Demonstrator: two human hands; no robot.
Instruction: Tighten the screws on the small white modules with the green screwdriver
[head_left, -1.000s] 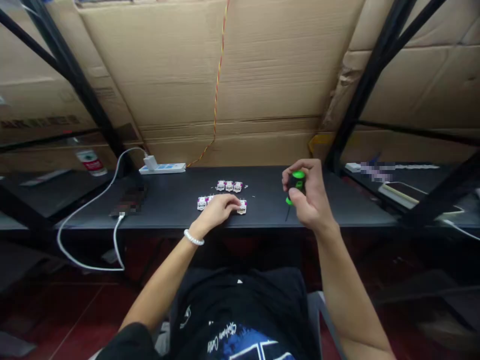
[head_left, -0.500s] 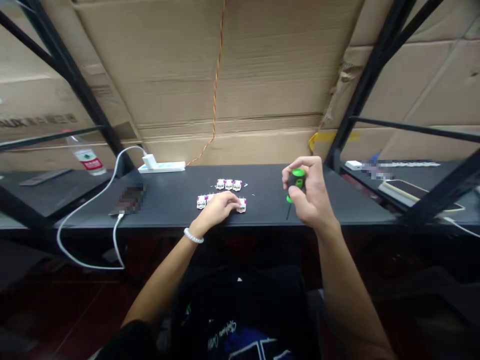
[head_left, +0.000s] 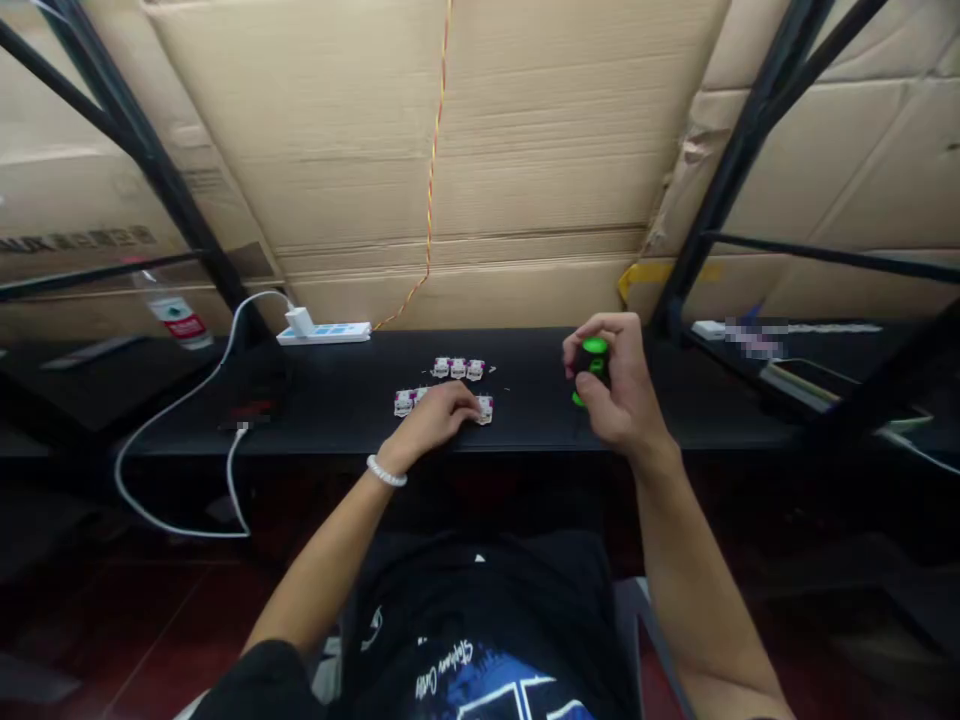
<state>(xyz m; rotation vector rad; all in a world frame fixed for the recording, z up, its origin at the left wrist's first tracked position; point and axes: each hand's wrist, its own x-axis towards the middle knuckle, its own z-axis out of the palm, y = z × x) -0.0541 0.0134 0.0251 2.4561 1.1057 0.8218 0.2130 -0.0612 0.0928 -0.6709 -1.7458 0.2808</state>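
Note:
My right hand (head_left: 619,385) is wrapped around the black and green handle of a screwdriver (head_left: 595,348), held upright above the right part of the black table. Its thin shaft points down and barely shows against the dark top. My left hand (head_left: 442,412), with a white coil band at the wrist, rests over the front row of small white-and-purple parts. Its curled fingertips meet the rightmost part (head_left: 484,410). Left of the hand another such part (head_left: 403,403) shows, while the row's middle is covered by the fingers. Behind lies a second row of three similar parts (head_left: 457,369).
A white power strip (head_left: 330,333) with a plugged-in charger lies at the back left. Its white cable (head_left: 161,408) loops over the front edge to a blurred dark device. Black metal posts (head_left: 694,215) flank the table (head_left: 345,400), and cardboard closes off the back.

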